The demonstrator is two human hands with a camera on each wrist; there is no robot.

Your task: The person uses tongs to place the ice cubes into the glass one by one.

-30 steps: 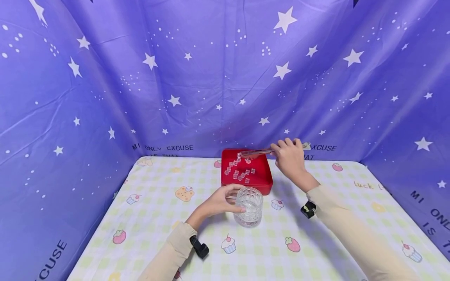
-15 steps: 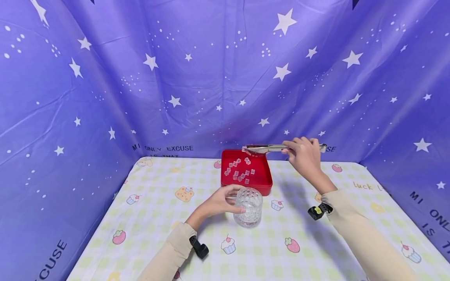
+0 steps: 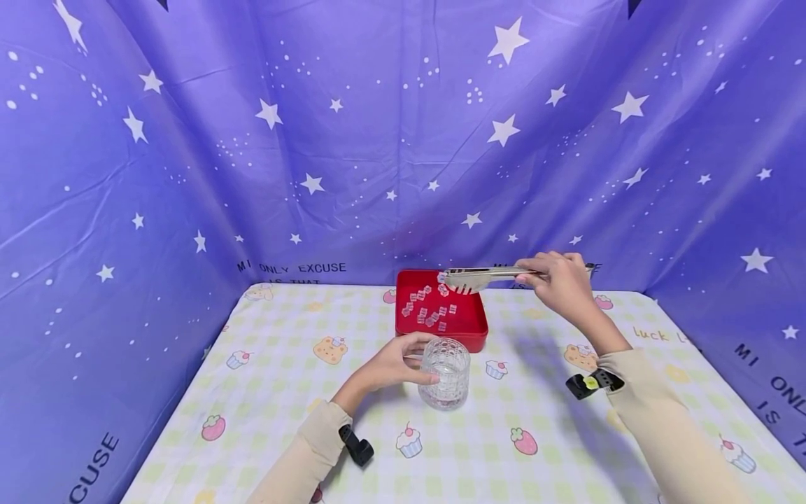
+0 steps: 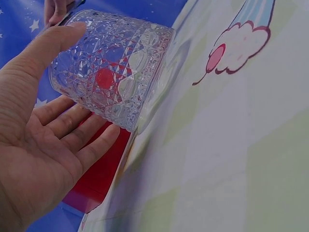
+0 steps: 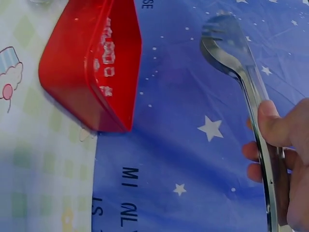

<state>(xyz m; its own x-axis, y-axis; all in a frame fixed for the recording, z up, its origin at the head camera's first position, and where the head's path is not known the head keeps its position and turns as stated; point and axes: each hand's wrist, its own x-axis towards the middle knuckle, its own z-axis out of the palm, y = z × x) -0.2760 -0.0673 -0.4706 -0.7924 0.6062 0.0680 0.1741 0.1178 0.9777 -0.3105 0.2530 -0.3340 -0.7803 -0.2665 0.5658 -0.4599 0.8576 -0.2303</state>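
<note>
My left hand holds a clear patterned glass tumbler standing on the table. In the left wrist view, the thumb and fingers lie on opposite sides of the tumbler. My right hand grips metal tongs by the handles, the thumb along one arm. Their slotted heads hang over the back of a red box, a small clear cube at the tips. Several similar cubes lie inside the box. In the right wrist view, the tongs appear well clear of the box's wall.
A checked tablecloth with cupcake and strawberry prints covers the table. Blue star-patterned curtain encloses the back and both sides. The box stands at the table's back edge, just beyond the tumbler.
My right hand has drawn the tongs to the right, lifting a cube from the box and turning the heads so the slots show. My left hand and the tumbler have stayed put.
</note>
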